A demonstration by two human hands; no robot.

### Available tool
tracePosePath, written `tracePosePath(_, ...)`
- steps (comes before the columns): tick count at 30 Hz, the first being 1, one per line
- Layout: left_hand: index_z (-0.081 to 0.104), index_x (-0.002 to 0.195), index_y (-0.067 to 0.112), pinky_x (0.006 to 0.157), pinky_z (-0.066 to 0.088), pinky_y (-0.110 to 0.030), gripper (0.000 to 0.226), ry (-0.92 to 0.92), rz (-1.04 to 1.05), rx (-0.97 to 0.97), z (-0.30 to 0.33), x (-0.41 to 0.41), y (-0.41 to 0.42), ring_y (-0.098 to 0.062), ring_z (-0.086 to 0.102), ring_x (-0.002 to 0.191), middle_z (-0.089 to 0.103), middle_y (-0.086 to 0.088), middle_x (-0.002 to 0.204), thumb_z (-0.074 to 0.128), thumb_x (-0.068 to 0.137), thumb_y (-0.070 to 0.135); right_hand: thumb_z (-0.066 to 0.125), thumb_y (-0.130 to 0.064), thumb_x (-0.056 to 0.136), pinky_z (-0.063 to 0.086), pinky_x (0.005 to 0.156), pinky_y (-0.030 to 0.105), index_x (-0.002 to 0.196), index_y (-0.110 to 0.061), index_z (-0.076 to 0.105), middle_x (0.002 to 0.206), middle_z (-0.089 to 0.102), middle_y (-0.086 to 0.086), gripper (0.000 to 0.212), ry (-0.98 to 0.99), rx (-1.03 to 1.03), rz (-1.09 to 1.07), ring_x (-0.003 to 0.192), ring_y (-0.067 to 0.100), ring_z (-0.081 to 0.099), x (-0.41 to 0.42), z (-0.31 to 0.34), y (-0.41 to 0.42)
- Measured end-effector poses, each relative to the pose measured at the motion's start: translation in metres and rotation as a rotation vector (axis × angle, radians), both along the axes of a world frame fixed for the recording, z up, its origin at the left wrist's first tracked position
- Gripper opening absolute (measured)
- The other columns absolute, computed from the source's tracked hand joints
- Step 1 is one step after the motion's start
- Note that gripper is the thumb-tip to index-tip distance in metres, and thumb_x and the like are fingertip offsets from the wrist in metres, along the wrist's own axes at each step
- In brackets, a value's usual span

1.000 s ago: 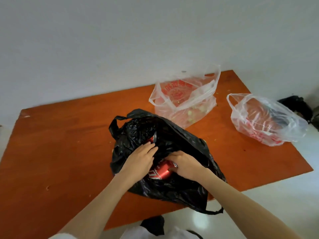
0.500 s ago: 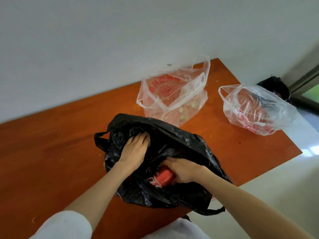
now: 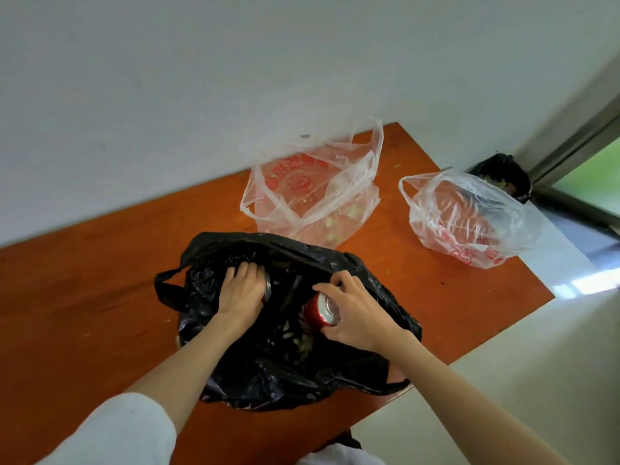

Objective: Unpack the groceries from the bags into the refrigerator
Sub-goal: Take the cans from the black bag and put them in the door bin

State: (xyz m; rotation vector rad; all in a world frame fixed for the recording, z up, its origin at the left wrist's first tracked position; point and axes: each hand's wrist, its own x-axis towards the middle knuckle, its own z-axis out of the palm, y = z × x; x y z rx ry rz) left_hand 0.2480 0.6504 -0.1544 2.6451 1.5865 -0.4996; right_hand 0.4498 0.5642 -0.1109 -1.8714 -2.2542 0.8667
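My black bag (image 3: 285,370) holds a red can (image 3: 313,312); two clear bags (image 3: 312,196) (image 3: 469,216) bear red print; my table (image 3: 84,297) is orange-brown.

I see bare desk (image 3: 84,297) across the whole left of the frame, an open way for a hand. Upper centre, a clear bag (image 3: 312,196) stands touching the black bag (image 3: 285,364), blocking the far side; another clear bag (image 3: 469,219) crowds the right corner, with bare wood between them.
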Motion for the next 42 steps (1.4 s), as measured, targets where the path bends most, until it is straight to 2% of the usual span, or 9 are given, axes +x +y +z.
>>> tracePosePath(9,0.045,0.126,0.009,0.095,0.038,-0.034,0.069,-0.238,0.059,0.038,0.023,-0.005,-0.009,-0.026,0.046,0.116,0.053,-0.007,0.123,0.072,0.072,0.043,0.066,-0.037,0.082,0.032,0.103,0.031,0.145,-0.020,0.021,0.139,0.027,0.003,0.080,-0.010,0.037,-0.098,0.125,0.024,0.028,0.008,-0.008,-0.006)
tracePosePath(16,0.040,0.123,0.017,0.077,0.042,-0.027,0.063,-0.541,0.235,-0.179,0.041,0.008,-0.033,-0.020,0.051,0.103,0.047,-0.002,0.120,0.071,0.074,0.040,0.069,-0.039,0.081,0.025,0.110,0.030,0.147,-0.016,0.016,0.145,0.029,0.001,0.088,0.137,-0.021,-0.239,0.136,0.020,0.024,0.009,-0.012,-0.014)
tracePosePath(20,0.041,0.122,0.019,0.081,0.041,-0.028,0.064,-0.721,0.385,-0.248,0.042,0.012,-0.044,-0.019,0.051,0.103,0.046,-0.002,0.122,0.075,0.071,0.037,0.072,-0.030,0.081,0.027,0.109,0.031,0.148,-0.019,0.014,0.148,0.026,0.002,0.089,0.225,-0.084,-0.238,0.137,0.020,0.026,0.012,-0.013,-0.020)
tracePosePath(25,0.043,0.122,0.017,0.085,0.037,-0.024,0.064,-0.887,0.480,-0.191,0.050,0.013,-0.058,-0.015,0.048,0.104,0.049,0.000,0.118,0.078,0.071,0.030,0.070,-0.021,0.082,0.035,0.103,0.032,0.145,-0.023,0.020,0.147,0.031,0.002,0.080,0.279,-0.078,-0.214,0.132,0.023,0.037,0.012,-0.016,-0.023)
tracePosePath(31,0.043,0.125,0.019,0.085,0.039,-0.024,0.062,-1.076,0.562,-0.131,0.080,0.013,-0.071,-0.009,0.048,0.099,0.050,0.008,0.110,0.076,0.074,0.028,0.077,-0.028,0.075,0.034,0.102,0.026,0.138,-0.026,0.031,0.137,0.043,-0.005,0.078,0.427,0.013,-0.298,0.127,0.015,0.040,0.023,-0.005,-0.030)
tracePosePath(34,0.045,0.125,0.020,0.082,0.039,-0.023,0.058,-1.187,0.557,-0.122,0.099,0.015,-0.072,-0.009,0.049,0.100,0.050,0.008,0.109,0.075,0.075,0.026,0.080,-0.029,0.071,0.039,0.103,0.030,0.135,-0.026,0.036,0.133,0.047,-0.008,0.077,0.515,0.117,-0.394,0.124,0.010,0.044,0.032,0.016,-0.036)
tracePosePath(36,0.045,0.124,0.021,0.079,0.041,-0.022,0.055,-1.287,0.547,-0.161,0.112,0.019,-0.072,-0.010,0.051,0.099,0.051,0.009,0.108,0.074,0.077,0.024,0.080,-0.027,0.070,0.043,0.099,0.028,0.135,-0.026,0.036,0.127,0.050,-0.012,0.078,0.595,0.164,-0.475,0.118,0.007,0.048,0.038,0.033,-0.042)
tracePosePath(39,0.047,0.120,0.022,0.072,0.042,-0.017,0.049,-1.424,0.509,-0.238,0.128,0.032,-0.074,-0.006,0.053,0.093,0.053,0.011,0.103,0.072,0.078,0.020,0.078,-0.018,0.073,0.046,0.084,0.013,0.135,-0.025,0.035,0.120,0.052,-0.013,0.075,0.766,0.199,-0.643,0.107,0.000,0.053,0.046,0.056,-0.059)
tracePosePath(42,0.049,0.117,0.024,0.074,0.045,-0.019,0.045,-1.505,0.436,-0.344,0.139,0.046,-0.081,-0.002,0.055,0.090,0.056,0.012,0.101,0.071,0.078,0.018,0.073,-0.015,0.078,0.047,0.067,0.005,0.126,-0.023,0.044,0.109,0.058,-0.014,0.057,0.896,0.255,-0.800,0.093,-0.007,0.056,0.052,0.073,-0.086)
